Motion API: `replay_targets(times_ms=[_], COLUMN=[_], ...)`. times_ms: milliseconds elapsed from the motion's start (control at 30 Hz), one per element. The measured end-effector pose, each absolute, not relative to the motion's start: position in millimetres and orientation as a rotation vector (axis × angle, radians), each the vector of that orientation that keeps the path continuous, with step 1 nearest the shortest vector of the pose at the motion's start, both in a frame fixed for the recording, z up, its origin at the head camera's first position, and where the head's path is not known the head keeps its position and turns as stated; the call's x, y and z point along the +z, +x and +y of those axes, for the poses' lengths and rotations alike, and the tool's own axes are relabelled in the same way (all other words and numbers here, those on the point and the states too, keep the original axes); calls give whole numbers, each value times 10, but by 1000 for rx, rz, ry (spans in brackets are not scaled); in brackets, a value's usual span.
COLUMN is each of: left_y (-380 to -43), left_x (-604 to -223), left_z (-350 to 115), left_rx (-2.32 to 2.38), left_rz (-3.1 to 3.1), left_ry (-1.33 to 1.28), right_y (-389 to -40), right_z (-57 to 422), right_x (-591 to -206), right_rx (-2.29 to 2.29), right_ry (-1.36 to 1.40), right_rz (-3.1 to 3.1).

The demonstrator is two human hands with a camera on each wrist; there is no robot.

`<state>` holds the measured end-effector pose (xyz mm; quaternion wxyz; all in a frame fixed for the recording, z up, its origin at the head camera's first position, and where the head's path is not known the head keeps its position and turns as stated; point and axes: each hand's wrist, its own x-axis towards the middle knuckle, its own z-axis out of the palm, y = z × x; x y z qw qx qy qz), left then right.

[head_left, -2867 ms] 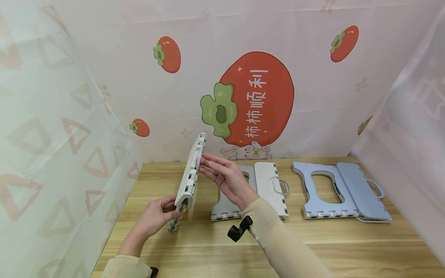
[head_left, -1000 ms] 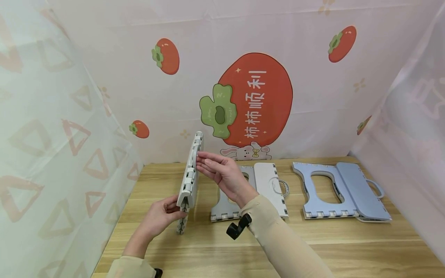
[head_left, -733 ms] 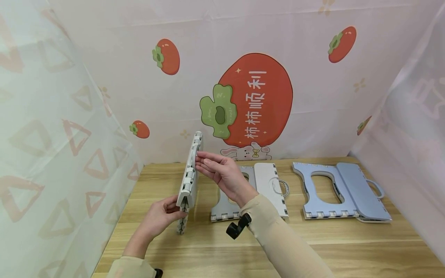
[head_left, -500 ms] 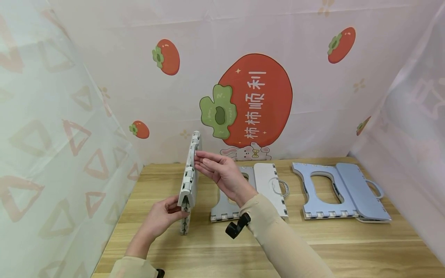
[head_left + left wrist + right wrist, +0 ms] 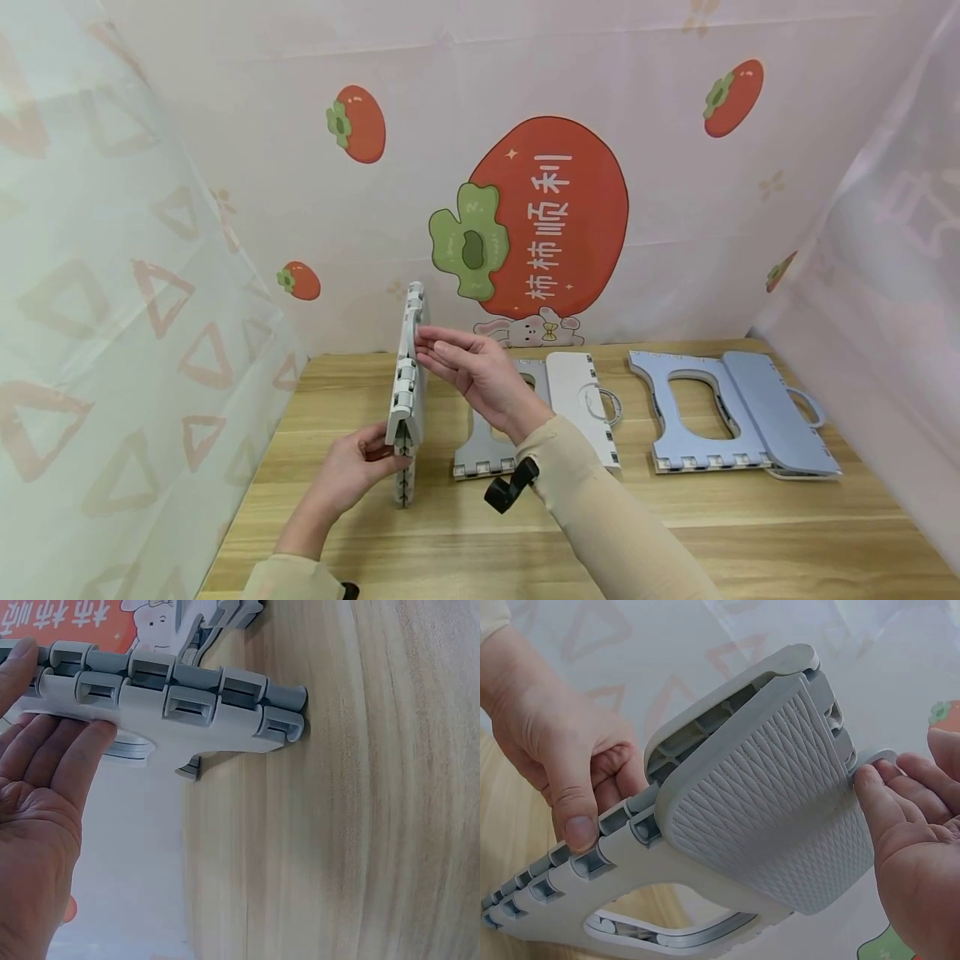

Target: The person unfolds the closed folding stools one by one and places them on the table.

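Note:
A white and grey folding stool (image 5: pixel 406 385), folded flat, stands on edge on the table, nearly upright. My left hand (image 5: pixel 347 471) grips its near hinged side, thumb on one face and fingers on the other. The right wrist view shows its ribbed seat panel (image 5: pixel 772 802) and a leg panel with a large opening. At the seat edge, extended fingers of my right hand (image 5: pixel 480 371) touch the carry handle (image 5: pixel 876 756), with the thumb held apart. The left wrist view shows the hinge row (image 5: pixel 187 686) close up.
A second white and grey folding stool (image 5: pixel 577 400) lies flat behind my right forearm, partly hidden by it. A blue folding stool (image 5: pixel 783 408) lies flat farther right. The wooden table (image 5: pixel 480 542) meets a patterned backdrop (image 5: pixel 600 50) at the back.
The stool has turned from a clear tilt to nearly upright. Its foot has shifted right and its top left, the left hand moving right and the right hand slightly left. The other stools have stayed put.

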<state>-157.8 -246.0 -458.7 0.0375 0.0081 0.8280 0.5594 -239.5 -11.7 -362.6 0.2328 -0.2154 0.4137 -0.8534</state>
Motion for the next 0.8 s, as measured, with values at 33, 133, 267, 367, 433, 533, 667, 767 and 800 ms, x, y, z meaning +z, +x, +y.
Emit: replay_targets(times_ms=[33,133,267,367,433,533,667,767,800], left_y=[-1576,-1570,-1564,-1563,-1563,-1563,-1565,-1565,-1564], left_x=[-4595,-4618,-4642,-4651,-4655,-4663,-4674,-4673,-4672], left_z=[-2458,-2454,-2453,-2455,-2458,-2462,-2466,-2467,-2467], left_rx=[1725,1735,1730,1725,1727,1734,1741,1741,1740], left_rz=[2540,2546,2567,2578,2578,2573,2563,2561,2562], left_ry=[26,21,22,30,38,52,60,55,52], right_y=[-2393,-2385,-2375,-2366,-2360,-2348,-2332,-2325,-2324], right_z=[-119,-127,-134,-132,-129,-124,-120,-116,-114], right_x=[-3627,-3630,-3638,-3644,-3650,-3663,-3687,-3712,-3722], right_rx=[-2341,-2327,-2312,-2314,-2321,-2334,-2353,-2367,-2371], right_ry=[-593,-602,-617,-625,-625,-631,-636,-639,-643], right_rz=[1139,1147,1159,1167,1165,1167,1173,1178,1179])
